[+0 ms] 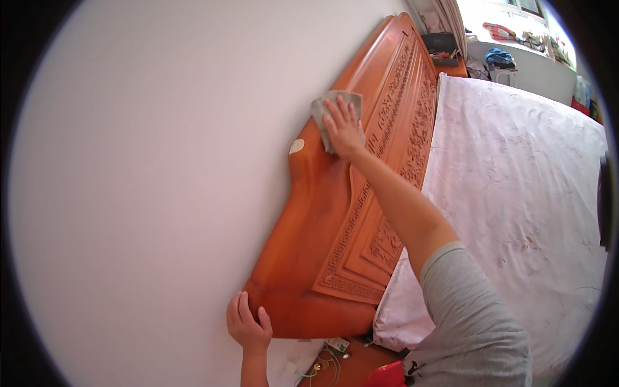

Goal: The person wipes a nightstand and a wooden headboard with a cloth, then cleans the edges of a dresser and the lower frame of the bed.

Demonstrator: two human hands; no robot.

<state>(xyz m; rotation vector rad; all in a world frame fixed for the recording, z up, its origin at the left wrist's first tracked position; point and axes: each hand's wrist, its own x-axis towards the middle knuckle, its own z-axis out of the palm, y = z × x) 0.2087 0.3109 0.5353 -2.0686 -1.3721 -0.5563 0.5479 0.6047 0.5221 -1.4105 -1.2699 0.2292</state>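
A carved reddish-brown wooden headboard [284,258] runs from the lower middle up to the far right along the wall. Near its upper edge, my right hand [345,129] lies flat with fingers spread, pressing a grey-beige cloth [354,99] against the wood. Part of the cloth is hidden under the palm. My left hand [248,326] holds the near lower corner of the headboard, its fingers curled over the edge and the thumb apart on the front. A pale round patch [296,147] shows on the headboard's edge next to the wall.
A bed with a pale patterned sheet [516,193] stands right of the headboard. Below sits a brown wooden surface [358,361] with cables and a red item [385,374]. In the far corner are a dark open box [442,44], a curtain [451,19] and a stool with blue cloth [500,58].
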